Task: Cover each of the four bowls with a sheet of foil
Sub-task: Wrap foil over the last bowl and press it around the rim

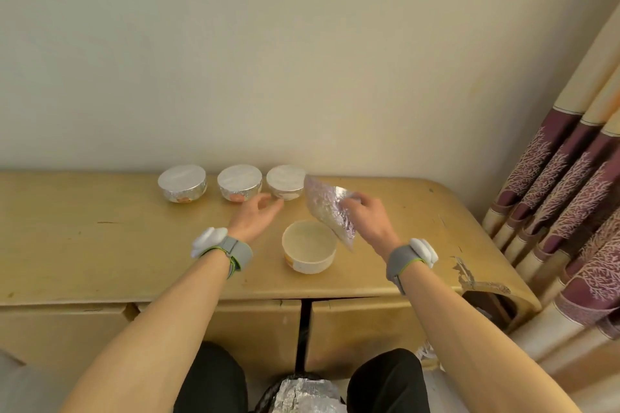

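On the wooden cabinet top (100, 238), along the wall: three bowls in a row, left bowl (182, 184), middle bowl (239, 183), right bowl (286, 182), each sealed with foil over rim and sides. Nearer the front edge, apart from that row: a fourth bowl (310, 263), uncovered, nothing visible inside. Just above and right of its rim: a crinkled foil sheet (327, 208), steeply tilted, lower corner overhanging the bowl's right edge. Pinched at its upper right edge by the right hand (367, 216), fingers clamped on it, wrist raised. Left hand (256, 216) holding nothing, fingers spread and relaxed, just in front of the right bowl. Between the knees below: a crumpled heap of foil (303, 396).
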The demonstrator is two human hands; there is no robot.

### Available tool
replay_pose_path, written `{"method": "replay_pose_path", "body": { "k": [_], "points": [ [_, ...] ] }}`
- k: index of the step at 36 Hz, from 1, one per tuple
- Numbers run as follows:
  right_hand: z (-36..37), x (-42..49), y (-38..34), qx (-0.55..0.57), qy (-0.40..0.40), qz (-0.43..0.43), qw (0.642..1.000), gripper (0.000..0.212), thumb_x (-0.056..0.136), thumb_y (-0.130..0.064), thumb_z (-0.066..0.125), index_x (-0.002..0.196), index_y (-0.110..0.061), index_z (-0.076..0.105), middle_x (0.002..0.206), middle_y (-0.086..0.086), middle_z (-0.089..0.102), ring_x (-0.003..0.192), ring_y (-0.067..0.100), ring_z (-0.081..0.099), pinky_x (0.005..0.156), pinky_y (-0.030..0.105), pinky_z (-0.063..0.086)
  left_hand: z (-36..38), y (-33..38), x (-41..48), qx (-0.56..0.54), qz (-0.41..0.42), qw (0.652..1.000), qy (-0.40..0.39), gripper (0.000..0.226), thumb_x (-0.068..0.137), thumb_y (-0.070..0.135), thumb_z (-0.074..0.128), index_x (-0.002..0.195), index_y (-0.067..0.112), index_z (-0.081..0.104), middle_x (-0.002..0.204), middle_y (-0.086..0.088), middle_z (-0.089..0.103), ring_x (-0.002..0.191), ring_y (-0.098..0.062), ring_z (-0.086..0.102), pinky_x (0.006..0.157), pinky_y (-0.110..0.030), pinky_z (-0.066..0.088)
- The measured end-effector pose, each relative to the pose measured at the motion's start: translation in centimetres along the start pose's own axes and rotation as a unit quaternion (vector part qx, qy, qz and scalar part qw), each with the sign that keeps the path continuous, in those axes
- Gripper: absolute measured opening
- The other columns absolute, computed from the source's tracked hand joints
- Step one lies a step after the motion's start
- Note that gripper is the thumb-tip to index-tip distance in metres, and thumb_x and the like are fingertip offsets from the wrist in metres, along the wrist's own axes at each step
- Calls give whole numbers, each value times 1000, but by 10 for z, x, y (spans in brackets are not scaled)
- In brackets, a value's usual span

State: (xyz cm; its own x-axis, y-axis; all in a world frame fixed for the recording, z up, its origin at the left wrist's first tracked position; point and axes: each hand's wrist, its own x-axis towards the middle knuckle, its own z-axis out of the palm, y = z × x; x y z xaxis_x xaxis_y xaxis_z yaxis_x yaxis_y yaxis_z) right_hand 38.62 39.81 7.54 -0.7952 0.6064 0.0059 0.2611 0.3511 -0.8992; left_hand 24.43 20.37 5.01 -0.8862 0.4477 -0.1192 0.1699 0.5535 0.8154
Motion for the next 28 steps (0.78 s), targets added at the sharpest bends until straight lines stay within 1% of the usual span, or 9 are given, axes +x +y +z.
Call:
{"method": "replay_pose_path", "body": {
  "k": [4,6,7,9,11,15,18,23,28],
  "points": [
    [1,4,-25,140,-40,36,989,11,92,-17,61,91,-10,69,56,-5,39,49,14,34,52,29,27,-5,36,6,-100,40,994,-28,77,87,72,51,139,15,53,140,0,55,131,-23,48,106,-37,36],
    [2,5,-26,152,-60,50,985,13,92,-16,59,95,-7,68,54,-4,35,44,13,30,48,29,22,-3,43,7,-137,50,989,-30,78,86,73,51,134,12,59,134,-1,59,126,-22,51,102,-35,36],
    [2,5,-26,144,-59,48,987,11,92,-16,59,93,-8,67,54,-4,37,43,12,32,45,27,24,-2,46,6,-163,54,985,-12,67,89,67,53,125,11,65,122,-1,63,115,-21,55,96,-32,36],
    [5,4,-23,143,-39,45,988,7,92,-16,60,88,-12,64,61,-3,51,46,10,45,46,25,35,5,46,3,-199,67,977,41,35,95,49,58,84,18,69,79,3,62,79,-19,54,78,-30,36],
    [10,3,-18,156,5,49,986,10,93,-19,62,96,-11,65,74,2,63,61,15,57,57,29,46,13,48,-6,-159,89,979,87,41,99,42,54,66,19,59,58,8,51,59,-14,47,65,-30,35],
    [23,1,-4,119,43,28,992,21,94,-31,60,100,-12,66,76,-1,66,66,15,59,63,32,47,25,45,-12,-108,102,979,137,39,101,47,46,92,14,65,68,-1,66,66,-20,63,69,-35,49],
    [27,-2,2,53,74,-11,996,23,98,-38,53,97,-17,62,79,0,68,71,19,62,65,31,46,29,37,-9,-53,124,980,148,37,100,51,44,93,19,63,66,-3,67,67,-24,67,70,-44,54],
    [30,-8,2,7,142,-68,988,23,101,-41,50,96,-21,59,78,-3,66,64,26,65,57,35,48,31,31,-7,47,173,964,198,36,101,48,44,95,17,62,69,-5,64,62,-26,62,53,-37,45],
    [36,-8,2,16,175,-89,980,20,103,-39,50,98,-22,60,81,-8,64,59,19,57,58,36,46,34,32,-13,-3,151,969,198,38,101,49,45,102,15,63,73,6,63,66,-16,58,59,-31,42]
  ]
}}
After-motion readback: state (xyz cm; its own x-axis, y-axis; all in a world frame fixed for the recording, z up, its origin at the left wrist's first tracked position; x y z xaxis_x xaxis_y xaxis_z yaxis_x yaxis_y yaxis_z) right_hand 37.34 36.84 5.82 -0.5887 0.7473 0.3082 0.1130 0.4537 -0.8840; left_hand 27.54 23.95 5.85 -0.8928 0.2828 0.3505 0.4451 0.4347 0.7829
